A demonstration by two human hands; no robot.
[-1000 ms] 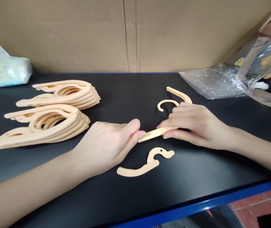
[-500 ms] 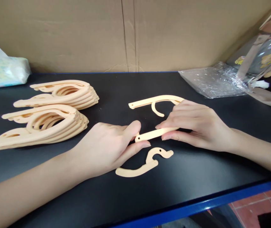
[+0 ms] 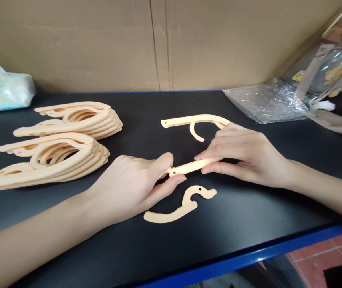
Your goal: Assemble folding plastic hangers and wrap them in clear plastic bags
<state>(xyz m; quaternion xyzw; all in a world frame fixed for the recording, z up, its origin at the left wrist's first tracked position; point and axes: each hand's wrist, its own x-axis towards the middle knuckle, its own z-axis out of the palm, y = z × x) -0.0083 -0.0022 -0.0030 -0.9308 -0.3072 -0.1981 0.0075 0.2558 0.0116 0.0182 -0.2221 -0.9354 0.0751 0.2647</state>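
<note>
In the head view, my left hand (image 3: 138,184) is closed, thumb and fingers pinching the holed left end of a beige hanger arm (image 3: 189,167). A sliver of beige at that end is mostly covered by my thumb. My right hand (image 3: 243,154) pinches the same arm farther right. Beyond it, a second beige arm with a curved hook (image 3: 195,119) runs behind my right knuckles; whether the two are joined is hidden. A loose curved hanger piece with a hook (image 3: 171,216) lies on the black table just below my hands.
Two stacks of beige folding hangers, a rear stack (image 3: 96,124) and a front stack (image 3: 78,168), lie at left. A clear plastic bag (image 3: 257,104) and a strapped bottle (image 3: 333,68) are at back right. Cardboard (image 3: 99,44) stands behind; a blue edge (image 3: 249,258) borders the table.
The far end of the hooked second arm has risen slightly in view, so that arm lies flatter. Both hands keep their grip on the near arm. The whole view has shifted a little.
</note>
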